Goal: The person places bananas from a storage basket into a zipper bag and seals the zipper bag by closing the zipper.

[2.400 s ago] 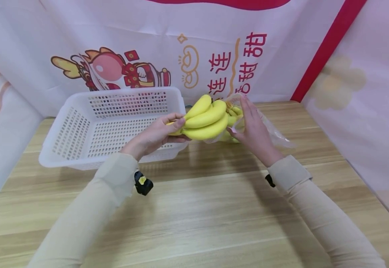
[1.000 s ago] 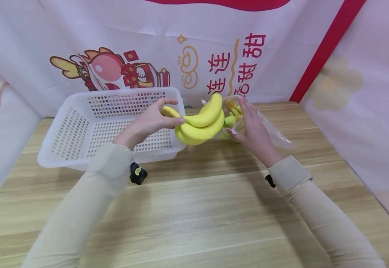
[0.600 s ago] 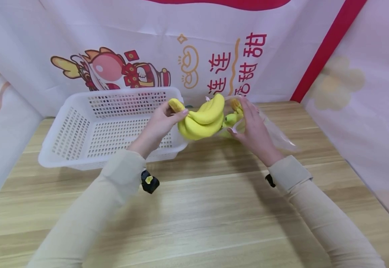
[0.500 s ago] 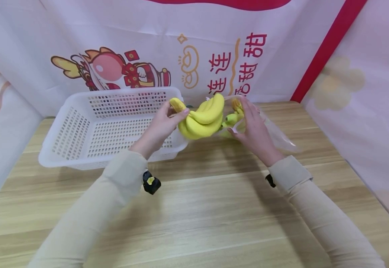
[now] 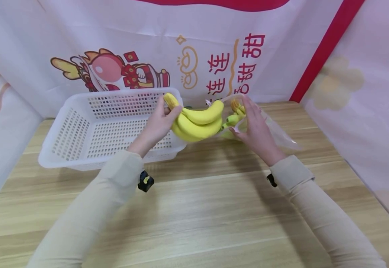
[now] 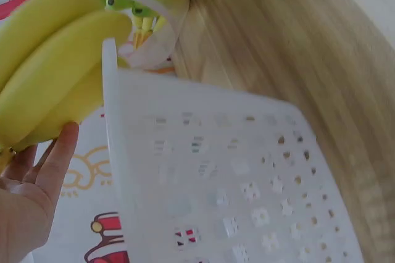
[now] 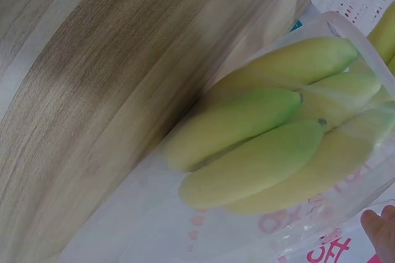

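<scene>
My left hand [image 5: 157, 121] grips the stem end of a yellow banana bunch [image 5: 199, 128], held in the air between the basket and the bag. The bunch also fills the upper left of the left wrist view. My right hand [image 5: 256, 128] holds the mouth of a clear plastic bag [image 5: 281, 136], thumb at the near edge and fingers at the far edge. Inside the bag lies another banana bunch [image 7: 253, 158], greener at the tips. The free tips of the held bunch point toward the bag's mouth. Part of the bag is hidden behind my right hand.
A white perforated plastic basket [image 5: 64, 163] stands at the left on the wooden table [image 5: 194, 216]; I see no fruit in it. Behind the basket's right end a small dark green thing [image 5: 188, 107] shows. A printed white cloth [image 5: 214, 22] hangs at the back.
My left hand has shifted its hold to the stem end and turned the bunch, drawing it slightly left of the bag's mouth. My right hand stays nearly still on the bag.
</scene>
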### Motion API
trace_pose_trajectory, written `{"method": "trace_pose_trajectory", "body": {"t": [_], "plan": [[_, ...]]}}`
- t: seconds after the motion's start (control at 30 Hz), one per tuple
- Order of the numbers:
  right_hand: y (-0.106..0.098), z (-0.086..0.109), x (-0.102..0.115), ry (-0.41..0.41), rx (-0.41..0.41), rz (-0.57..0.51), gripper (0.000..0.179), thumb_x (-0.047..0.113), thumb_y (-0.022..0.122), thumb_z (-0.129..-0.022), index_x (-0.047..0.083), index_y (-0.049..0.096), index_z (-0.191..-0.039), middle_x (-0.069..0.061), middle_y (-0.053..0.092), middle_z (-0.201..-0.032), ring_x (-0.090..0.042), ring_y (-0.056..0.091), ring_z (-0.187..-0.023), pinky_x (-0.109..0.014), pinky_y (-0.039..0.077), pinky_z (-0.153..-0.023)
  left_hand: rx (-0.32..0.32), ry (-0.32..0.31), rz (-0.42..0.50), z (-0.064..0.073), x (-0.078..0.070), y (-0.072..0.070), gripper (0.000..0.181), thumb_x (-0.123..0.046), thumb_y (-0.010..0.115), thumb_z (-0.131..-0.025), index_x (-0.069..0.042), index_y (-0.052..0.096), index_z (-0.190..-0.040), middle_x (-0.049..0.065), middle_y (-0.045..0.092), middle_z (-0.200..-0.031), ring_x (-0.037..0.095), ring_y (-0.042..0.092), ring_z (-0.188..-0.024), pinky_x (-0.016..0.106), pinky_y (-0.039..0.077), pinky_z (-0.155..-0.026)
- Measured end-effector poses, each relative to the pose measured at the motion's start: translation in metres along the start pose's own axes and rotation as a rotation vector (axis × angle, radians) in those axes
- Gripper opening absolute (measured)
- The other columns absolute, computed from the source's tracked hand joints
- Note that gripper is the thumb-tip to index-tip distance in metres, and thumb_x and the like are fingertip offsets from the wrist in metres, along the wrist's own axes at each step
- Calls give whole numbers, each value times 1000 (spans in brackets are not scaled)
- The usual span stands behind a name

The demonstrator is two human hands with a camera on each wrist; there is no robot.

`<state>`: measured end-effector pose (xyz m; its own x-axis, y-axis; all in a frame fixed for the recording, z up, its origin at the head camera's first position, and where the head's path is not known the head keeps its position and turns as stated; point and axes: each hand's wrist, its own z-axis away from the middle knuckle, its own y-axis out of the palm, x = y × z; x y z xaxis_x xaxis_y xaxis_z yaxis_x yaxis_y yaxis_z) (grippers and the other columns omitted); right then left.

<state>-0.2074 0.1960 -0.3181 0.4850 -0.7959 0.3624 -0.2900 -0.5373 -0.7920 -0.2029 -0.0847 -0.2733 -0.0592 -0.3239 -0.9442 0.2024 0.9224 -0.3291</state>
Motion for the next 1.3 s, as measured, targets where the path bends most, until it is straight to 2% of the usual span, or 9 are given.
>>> {"method": "trace_pose_trajectory", "body": {"t": [0.13,0.2,0.33,0.5,0.6,0.73,0.9,1.07,1.3], "plan": [[0,-1,2,-11,11,-17,93,13,76,-80,2,18,-151,-21,25,-156,-36,25,-144,-48,22,-121,-2,8,-11,-1,0,-3,57,-38,42,-101,-23,15,-149,17,62,-117,17,64,-92,29,53,-86],[0,-1,3,-18,23,-26,93,14,77,-80,4,18,-152,-20,25,-156,-35,24,-145,-47,20,-122,1,7,4,-2,0,-3,57,-37,43,-100,-21,16,-148,17,62,-120,18,64,-95,29,53,-88],[1,-2,6,-29,54,-43,96,15,77,-79,8,16,-153,-17,23,-158,-34,23,-146,-46,14,-123,-2,-12,58,-5,0,2,59,-34,44,-101,-19,16,-149,17,60,-125,21,63,-102,31,54,-90],[2,-3,8,-68,81,-55,100,12,79,-77,10,15,-153,-16,23,-158,-34,24,-146,-48,13,-123,-17,-27,96,-8,-1,8,59,-33,45,-101,-21,15,-151,17,61,-124,19,63,-99,30,55,-88],[3,-3,10,-98,99,-64,100,10,79,-76,9,16,-153,-16,25,-157,-35,25,-145,-49,16,-122,-32,-26,101,-10,-1,12,54,-33,45,-101,-19,21,-147,18,61,-124,21,63,-99,31,55,-88],[4,-2,12,-118,110,-65,97,11,80,-76,6,20,-151,-18,26,-156,-34,26,-144,-49,17,-122,-70,-45,112,-14,-2,20,49,-34,47,-100,-16,28,-141,16,57,-129,23,60,-108,32,55,-90],[6,-1,14,-149,105,-66,92,10,79,-76,1,24,-148,-19,27,-156,-35,27,-144,-47,19,-122,-109,-69,105,-17,0,32,55,-35,50,-98,-14,26,-143,16,49,-130,25,55,-115,34,54,-94],[6,-1,14,-152,118,-55,90,10,80,-75,-1,26,-147,-17,27,-156,-33,28,-144,-45,23,-121,-116,-85,130,-22,4,39,59,-38,50,-98,-15,23,-145,16,49,-129,23,55,-111,33,54,-93],[7,-2,16,-136,160,-23,90,12,79,-77,-1,26,-148,-18,27,-156,-34,29,-143,-49,19,-121,-104,-98,141,-27,2,45,45,-37,47,-99,-11,37,-135,16,50,-125,26,58,-111,35,57,-91]]}}
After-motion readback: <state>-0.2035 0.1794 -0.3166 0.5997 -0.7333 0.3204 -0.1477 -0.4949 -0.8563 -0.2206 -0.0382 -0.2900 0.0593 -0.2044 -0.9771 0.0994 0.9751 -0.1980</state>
